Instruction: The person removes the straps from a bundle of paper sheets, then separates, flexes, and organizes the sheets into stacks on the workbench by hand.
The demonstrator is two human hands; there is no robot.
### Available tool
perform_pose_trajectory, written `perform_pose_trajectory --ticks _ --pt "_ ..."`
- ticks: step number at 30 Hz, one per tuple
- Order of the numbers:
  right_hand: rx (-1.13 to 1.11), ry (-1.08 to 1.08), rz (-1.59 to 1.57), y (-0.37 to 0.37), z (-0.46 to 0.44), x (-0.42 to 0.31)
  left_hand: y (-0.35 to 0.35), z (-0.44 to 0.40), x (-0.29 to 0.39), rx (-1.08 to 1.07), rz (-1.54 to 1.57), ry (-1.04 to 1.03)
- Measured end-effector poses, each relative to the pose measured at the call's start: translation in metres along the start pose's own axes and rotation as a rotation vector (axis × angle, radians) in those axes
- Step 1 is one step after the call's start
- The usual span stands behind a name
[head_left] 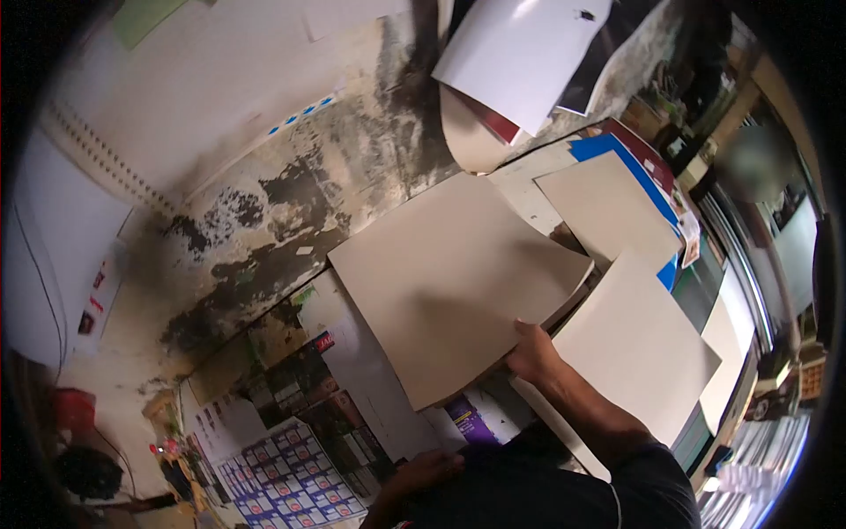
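My right hand (534,353) grips the near right edge of a stack of large beige sheets (449,273), thumb on top and fingers hidden beneath. The sheets curve slightly up at their right corner. Low in the view, close to my body, my left hand (427,472) is dark and partly cut off by my clothing; its finger pose is unclear. Right of the stack lies another big beige sheet (639,353), partly under my right forearm. Behind it rests one more beige sheet (612,207) on blue and maroon sheets.
A stained wall (291,185) runs along the far left side. Printed sheets (282,472) with blue designs lie at the lower left. White sheets (520,62) hang or lean at the top. At the right are shelves and stacked papers (758,467).
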State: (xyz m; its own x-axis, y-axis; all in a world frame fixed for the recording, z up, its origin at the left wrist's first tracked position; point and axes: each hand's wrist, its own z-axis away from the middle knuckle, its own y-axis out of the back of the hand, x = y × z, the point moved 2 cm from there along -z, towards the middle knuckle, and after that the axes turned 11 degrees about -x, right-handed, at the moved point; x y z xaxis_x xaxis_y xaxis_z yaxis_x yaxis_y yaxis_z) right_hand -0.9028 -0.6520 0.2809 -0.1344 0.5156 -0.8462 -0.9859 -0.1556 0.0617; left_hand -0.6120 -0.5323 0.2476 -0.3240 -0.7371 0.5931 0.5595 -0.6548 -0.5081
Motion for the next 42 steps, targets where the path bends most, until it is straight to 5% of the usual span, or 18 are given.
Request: perform_pose_trajectory --ticks 2,3,4,6,10,13,16,18,19,22,26,28,30,31,33,34,36,42 --pt "-0.110 -0.019 -1.073 0.005 0.009 0.009 -0.004 -0.007 0.006 0.169 -0.414 0.117" --pt "-0.209 -0.052 -1.095 0.019 0.010 0.027 -0.001 -0.004 0.004 0.176 -0.395 0.101" --pt "0.066 -0.298 -1.095 0.019 0.031 -0.005 0.009 0.005 -0.001 0.139 -0.339 0.091" --pt "-0.166 -0.094 -1.019 0.036 0.054 -0.021 0.030 0.017 -0.010 0.199 -0.242 0.027" --pt "-0.073 0.256 -0.315 0.100 0.001 -0.046 0.114 -0.019 -0.051 0.407 0.153 -0.459" --pt "0.283 0.186 0.379 0.176 -0.105 -0.029 0.165 -0.046 0.012 1.025 0.258 -0.629" --pt "0.204 0.168 0.702 0.248 -0.215 0.028 0.206 -0.075 0.073 0.909 0.095 -0.565" --pt "0.360 -0.248 0.663 0.270 -0.263 0.047 0.208 -0.093 0.111 0.851 0.073 -0.610" --pt "0.400 -0.099 0.911 0.251 -0.259 0.035 0.215 -0.112 0.124 0.823 -0.024 -0.423" --pt "0.384 -0.192 0.736 0.218 -0.232 0.007 0.213 -0.115 0.130 0.729 -0.246 -0.246" --pt "0.300 -0.140 0.791 0.260 -0.286 0.055 0.146 -0.080 0.179 0.751 0.241 -0.550" --pt "0.285 -0.170 0.847 0.283 -0.316 0.079 0.135 -0.083 0.147 0.749 0.321 -0.380" --pt "0.003 -0.274 0.470 0.280 -0.270 0.054 0.115 -0.087 0.117 0.929 -0.228 -0.469" --pt "-0.158 -0.119 0.826 0.282 -0.254 0.053 0.094 -0.088 0.095 0.930 -0.194 -0.440" --pt "-0.214 0.369 1.638 0.288 -0.220 0.050 0.040 -0.083 0.070 0.950 -0.833 -0.211" --pt "-0.221 -0.074 1.499 0.276 -0.211 0.041 0.022 -0.080 0.073 0.951 -0.820 -0.201" --pt "-0.218 -0.193 1.240 0.232 -0.145 -0.004 -0.005 -0.080 0.077 0.954 -0.793 0.213" --pt "-0.328 -0.610 0.618 0.264 -0.133 0.039 0.012 -0.094 0.064 1.184 -0.857 0.022"
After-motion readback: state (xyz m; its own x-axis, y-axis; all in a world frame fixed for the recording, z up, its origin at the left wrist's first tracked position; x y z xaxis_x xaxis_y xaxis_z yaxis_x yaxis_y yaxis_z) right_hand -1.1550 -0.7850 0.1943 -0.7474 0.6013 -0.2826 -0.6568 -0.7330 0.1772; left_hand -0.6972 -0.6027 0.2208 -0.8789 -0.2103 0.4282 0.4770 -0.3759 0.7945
